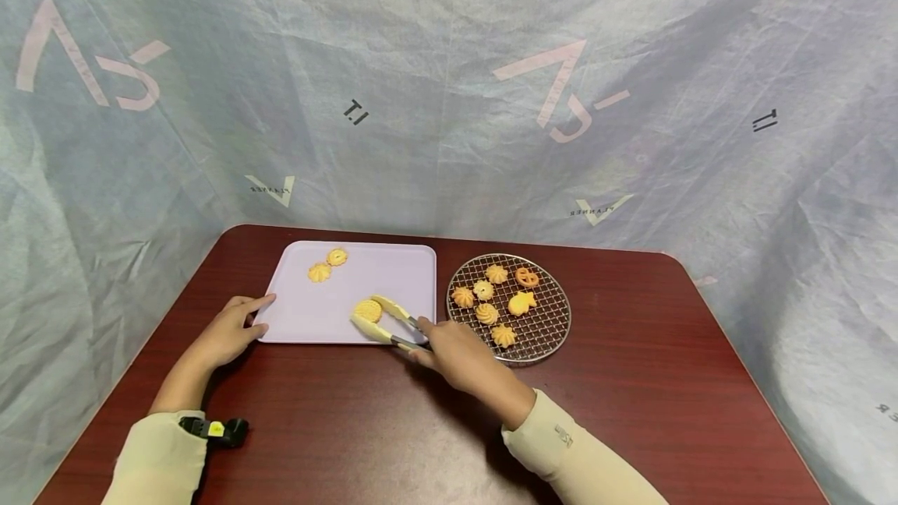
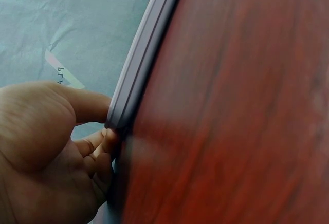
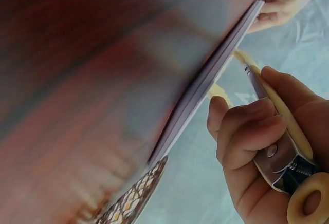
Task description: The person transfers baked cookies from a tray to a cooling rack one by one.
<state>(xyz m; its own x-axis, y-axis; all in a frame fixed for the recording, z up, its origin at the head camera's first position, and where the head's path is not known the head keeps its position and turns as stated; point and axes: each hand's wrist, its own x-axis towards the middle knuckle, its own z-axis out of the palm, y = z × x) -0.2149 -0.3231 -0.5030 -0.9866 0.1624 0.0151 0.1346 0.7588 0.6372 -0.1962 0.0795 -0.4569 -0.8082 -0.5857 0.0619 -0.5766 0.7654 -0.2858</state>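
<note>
My right hand (image 1: 459, 357) grips a pair of tongs (image 3: 285, 157) with pale yellow tips and a metal body. The tips stand on either side of a round yellow cookie (image 1: 368, 310) near the front of a lilac tray (image 1: 393, 271); whether both touch it, I cannot tell. At the tray's left side, my left hand (image 1: 228, 331) touches the rim with its thumb (image 2: 90, 105) and index finger, both fairly straight. Two more cookies lie toward the tray's back left: a flower-shaped one (image 1: 319, 272) and a ring-like one (image 1: 337, 256).
Right of the tray stands a round wire rack (image 1: 543, 333) with several cookies, among them a pretzel (image 1: 527, 277) and a fish-shaped one (image 1: 521, 303). Both stand on a dark red wooden table (image 1: 337, 427). Grey printed cloth (image 1: 435, 100) hangs behind it.
</note>
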